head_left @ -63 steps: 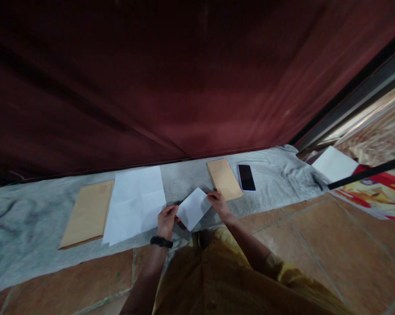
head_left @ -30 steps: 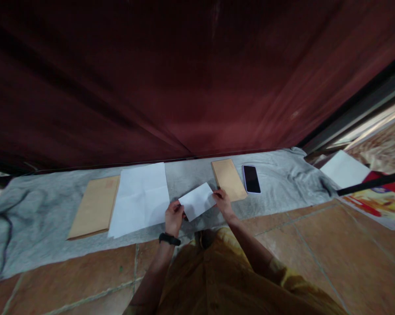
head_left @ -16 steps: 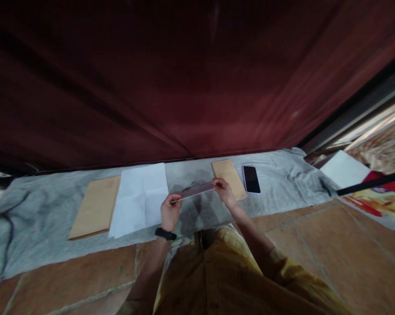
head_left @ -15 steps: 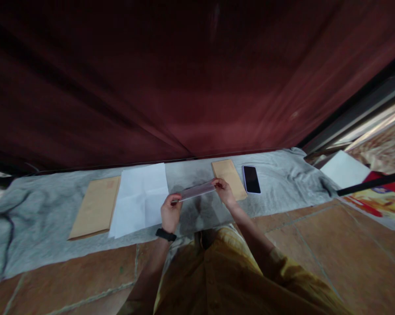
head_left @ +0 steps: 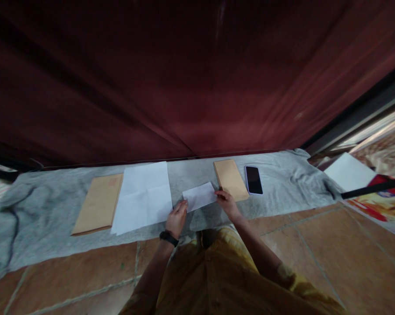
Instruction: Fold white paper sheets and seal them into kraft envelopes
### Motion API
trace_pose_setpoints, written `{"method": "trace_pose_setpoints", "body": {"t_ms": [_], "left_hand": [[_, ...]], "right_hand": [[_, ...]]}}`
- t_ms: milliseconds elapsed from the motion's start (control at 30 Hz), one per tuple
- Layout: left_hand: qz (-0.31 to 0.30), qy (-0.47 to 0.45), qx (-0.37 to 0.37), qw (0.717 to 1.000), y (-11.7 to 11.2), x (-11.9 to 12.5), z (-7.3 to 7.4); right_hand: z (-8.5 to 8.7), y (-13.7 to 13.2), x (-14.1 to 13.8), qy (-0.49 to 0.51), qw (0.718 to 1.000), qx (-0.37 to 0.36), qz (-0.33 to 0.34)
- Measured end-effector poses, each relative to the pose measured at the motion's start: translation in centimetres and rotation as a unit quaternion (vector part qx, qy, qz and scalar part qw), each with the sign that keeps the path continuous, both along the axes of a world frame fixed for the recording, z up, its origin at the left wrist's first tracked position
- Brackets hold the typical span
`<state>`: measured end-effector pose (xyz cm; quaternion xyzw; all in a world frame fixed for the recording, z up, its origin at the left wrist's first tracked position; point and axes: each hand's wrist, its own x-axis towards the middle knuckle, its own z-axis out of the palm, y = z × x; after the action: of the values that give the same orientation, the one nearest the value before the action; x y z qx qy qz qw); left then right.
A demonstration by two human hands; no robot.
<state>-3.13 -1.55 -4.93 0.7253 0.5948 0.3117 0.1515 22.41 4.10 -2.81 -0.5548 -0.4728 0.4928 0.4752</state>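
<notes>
Both hands are on the small folded white sheet of paper (head_left: 200,196), which lies low over the grey cloth (head_left: 283,183) spread on the terracotta tiled floor (head_left: 315,245). It sits between the large unfolded white sheet (head_left: 143,197) and the small brown paper envelope (head_left: 231,179). The left hand (head_left: 177,218), with a black wristband (head_left: 168,238) on its wrist, has its fingers closed on the near left corner. The right hand (head_left: 227,203) grips the right end, just beside the envelope. Whether the thumbs are tucked underneath is too small to tell.

This looks like the settling stage, with the folded sheet held at both ends and brought flat to the cloth. Any sharper crease calls for the two ends held square and one hand freed to run along the fold. Slipping it into a cover calls for the envelope, which lies right at the right hand's fingertips. The black phone (head_left: 254,180) lies just past it, and a larger brown envelope (head_left: 99,203) sits well off to the left.
</notes>
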Motion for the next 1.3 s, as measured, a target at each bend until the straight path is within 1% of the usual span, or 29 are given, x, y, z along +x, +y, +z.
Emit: {"method": "trace_pose_setpoints", "body": {"t_ms": [100,167,233,300,367,433,500,567,667,767,833,900,933,967,1000,1100,1167,1200,1300], "left_hand": [[-0.011,0.019,-0.002,1.0,0.1,0.2,0.0],[-0.02,0.025,-0.011,0.999,0.0,0.2,0.1],[-0.024,0.03,-0.024,0.999,-0.1,0.3,0.1],[-0.024,0.036,-0.038,0.998,-0.2,0.4,0.2],[-0.024,0.04,-0.05,0.998,-0.3,0.5,0.3],[-0.024,0.041,-0.055,0.997,-0.3,0.7,0.6],[-0.015,0.04,-0.058,0.997,-0.2,1.1,1.1],[-0.007,0.043,-0.062,0.997,-0.3,1.5,1.6],[-0.017,0.059,-0.069,0.996,-0.6,2.0,2.2],[-0.018,0.066,-0.051,0.996,-0.9,1.5,2.6],[0.018,0.066,-0.013,0.998,-0.7,-0.1,2.9],[0.095,0.071,0.023,0.993,-0.1,-3.3,3.5],[0.148,0.077,0.022,0.986,0.2,-5.4,3.9],[0.22,0.088,0.003,0.971,0.4,-7.8,4.3],[0.301,0.101,-0.025,0.948,0.6,-10.2,4.7],[0.452,0.109,-0.065,0.883,0.0,-17.0,5.8],[0.499,0.108,-0.091,0.855,-1.0,-20.1,6.1],[0.511,0.109,-0.101,0.847,-1.6,-21.1,6.2],[0.505,0.105,-0.142,0.845,-3.0,-23.0,6.0]], "right_hand": [[-0.2,-1.4,0.2,-0.068,0.997,0.033,0.004],[-0.2,-2.7,0.2,-0.146,0.987,0.068,0.018],[-0.2,-3.8,-0.2,-0.265,0.956,0.122,0.035],[-0.2,-4.5,-0.9,-0.354,0.918,0.174,0.05],[-0.2,-4.7,-2.0,-0.384,0.896,0.208,0.078],[-0.1,-4.6,-3.1,-0.397,0.88,0.232,0.12],[-0.2,-4.2,-4.1,-0.419,0.857,0.256,0.155],[-0.5,-3.9,-4.9,-0.442,0.838,0.272,0.17],[-1.1,-3.8,-5.4,-0.479,0.811,0.284,0.18],[-1.7,-4.0,-5.5,-0.501,0.796,0.285,0.182],[-2.0,-4.1,-5.4,-0.508,0.792,0.287,0.181],[-2.3,-4.2,-5.3,-0.514,0.787,0.291,0.177],[-2.4,-4.2,-5.3,-0.518,0.784,0.294,0.176],[-2.5,-4.2,-5.4,-0.522,0.78,0.297,0.174],[-2.6,-4.2,-5.4,-0.526,0.777,0.3,0.172],[-3.0,-4.3,-5.5,-0.528,0.773,0.311,0.16],[-3.2,-4.3,-5.6,-0.525,0.775,0.319,0.15],[-3.2,-4.3,-5.6,-0.524,0.775,0.322,0.146],[-3.3,-4.3,-5.7,-0.526,0.774,0.321,0.144]]}}
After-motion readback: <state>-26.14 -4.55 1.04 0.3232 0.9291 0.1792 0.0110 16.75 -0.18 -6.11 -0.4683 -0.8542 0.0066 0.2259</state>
